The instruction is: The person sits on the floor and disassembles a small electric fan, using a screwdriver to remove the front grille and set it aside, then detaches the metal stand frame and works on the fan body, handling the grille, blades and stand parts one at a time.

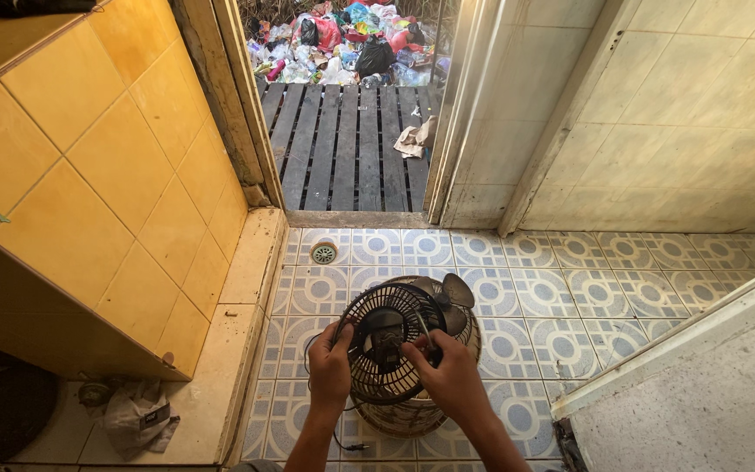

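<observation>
A small dark electric fan (392,339) with a round wire cage is held above the patterned tile floor (570,297). My left hand (330,368) grips the cage's left rim. My right hand (449,375) pinches the wires at the cage's right side, near the motor housing in the middle. A grey fan blade (452,297) shows behind the cage at the upper right. Under the fan stands a round woven basket (403,415), mostly hidden. A black power cord with a plug (355,447) trails to the floor near my left forearm.
A yellow tiled wall (106,175) rises on the left above a pale ledge with a crumpled grey cloth (137,415). A floor drain (324,253) lies near the open doorway. Beyond are dark wooden slats (342,131) and a rubbish heap (342,44). A white slab edge (701,367) stands at right.
</observation>
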Demonstrator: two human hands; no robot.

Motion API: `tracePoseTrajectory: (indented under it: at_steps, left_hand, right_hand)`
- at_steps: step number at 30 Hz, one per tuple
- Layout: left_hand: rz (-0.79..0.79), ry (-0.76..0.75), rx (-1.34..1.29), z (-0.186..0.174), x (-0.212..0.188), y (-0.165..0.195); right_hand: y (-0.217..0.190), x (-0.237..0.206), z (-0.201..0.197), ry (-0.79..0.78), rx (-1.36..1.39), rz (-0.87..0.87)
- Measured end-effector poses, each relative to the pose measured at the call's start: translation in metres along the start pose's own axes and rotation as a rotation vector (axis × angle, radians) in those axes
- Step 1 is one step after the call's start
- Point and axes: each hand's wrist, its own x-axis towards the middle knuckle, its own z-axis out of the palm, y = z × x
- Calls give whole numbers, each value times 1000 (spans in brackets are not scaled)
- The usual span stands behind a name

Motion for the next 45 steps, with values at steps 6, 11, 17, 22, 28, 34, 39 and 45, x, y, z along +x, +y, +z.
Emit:
tracePoseTrajectory:
  at_steps: [6, 11, 17, 22, 28, 34, 39, 45]
  left_hand:
    - [19, 57, 95, 5, -2, 4]
    - [5, 61, 149, 11, -7, 7]
    - [0, 59, 100, 14, -6, 12]
    - [5, 79, 164, 13, -7, 12]
    - [35, 44, 58, 5, -6, 3]
    - [31, 32, -7, 5, -4, -4]
    - [46, 27, 1, 5, -3, -7]
    - [42, 33, 32, 5, -1, -8]
  right_hand:
    - [-8, 5, 17, 111, 12, -423]
    - [-3, 3, 24, 130, -59, -375]
    - [5, 0, 20, 147, -90, -469]
    - [10, 2, 0, -22, 90, -164]
    - [17, -12, -22, -49, 75, -13]
    - [9, -12, -18, -51, 99, 66]
    - [5, -10, -15, -34, 139, 84]
    - [4, -7, -15, -60, 145, 100]
